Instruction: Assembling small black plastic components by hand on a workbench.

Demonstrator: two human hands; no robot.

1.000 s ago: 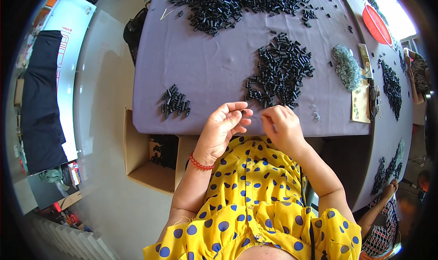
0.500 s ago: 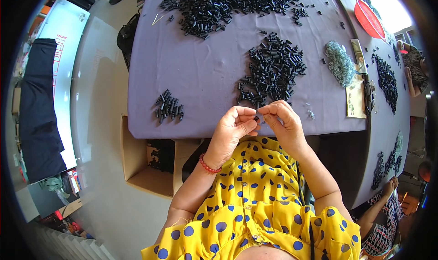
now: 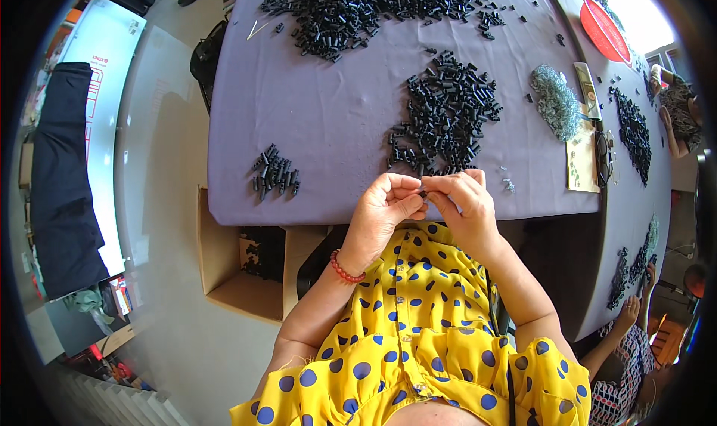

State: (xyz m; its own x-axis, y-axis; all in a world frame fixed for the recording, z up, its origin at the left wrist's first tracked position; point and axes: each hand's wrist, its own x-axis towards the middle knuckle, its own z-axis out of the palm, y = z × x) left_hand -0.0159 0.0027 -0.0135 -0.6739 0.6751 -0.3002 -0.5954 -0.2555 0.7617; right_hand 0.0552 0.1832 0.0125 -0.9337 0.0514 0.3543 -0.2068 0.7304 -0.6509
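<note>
Both hands meet just over the near edge of the purple-covered table (image 3: 328, 142). My left hand (image 3: 390, 205), with a red bead bracelet on its wrist, pinches a small black cylindrical piece (image 3: 423, 194) between thumb and fingers. My right hand (image 3: 467, 205) is closed at the same piece, thumb and forefinger on it; anything else between those fingertips is too small to make out. Right beyond my hands lies a pile of black cylindrical pieces (image 3: 444, 112). A smaller group of these pieces (image 3: 275, 173) lies to the left.
A large black heap (image 3: 373, 7) covers the far side. To the right are a tangle of clear small parts (image 3: 556, 105), a card (image 3: 582, 157), glasses (image 3: 603, 158) and a red basket (image 3: 605, 30). Below stands an open cardboard box (image 3: 239, 306). Other people's hands (image 3: 633, 310) work at the right.
My right hand's fingers have curled in and its thumb has come onto the black piece, close against my left fingertips. At the right, another person's hands have shifted.
</note>
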